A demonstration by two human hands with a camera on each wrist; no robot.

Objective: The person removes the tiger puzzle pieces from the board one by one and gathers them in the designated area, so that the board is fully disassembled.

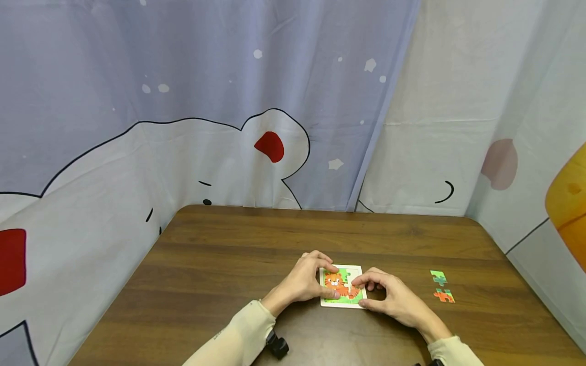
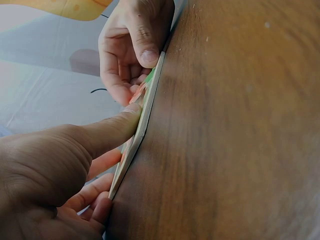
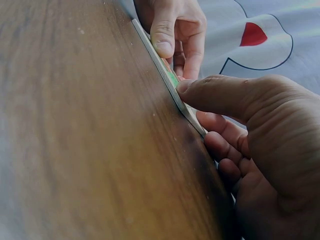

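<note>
Wooden puzzle (image 1: 335, 281), partly hidden by hands (image 1: 303, 279) (image 1: 394, 297)

Worktop (image 1: 220, 244): brown, streaked wood grain, far corners rounded; small pale specks show on the surface in both wrist views. A pale-rimmed puzzle board (image 1: 343, 306) lies flat on it. Well apart, to the right, two loose puzzle pieces lie directly on the wood: a green and blue-green piece (image 1: 438, 277) farther off, an orange and green piece (image 1: 444, 295) just nearer. Small gap between the pair.
</note>
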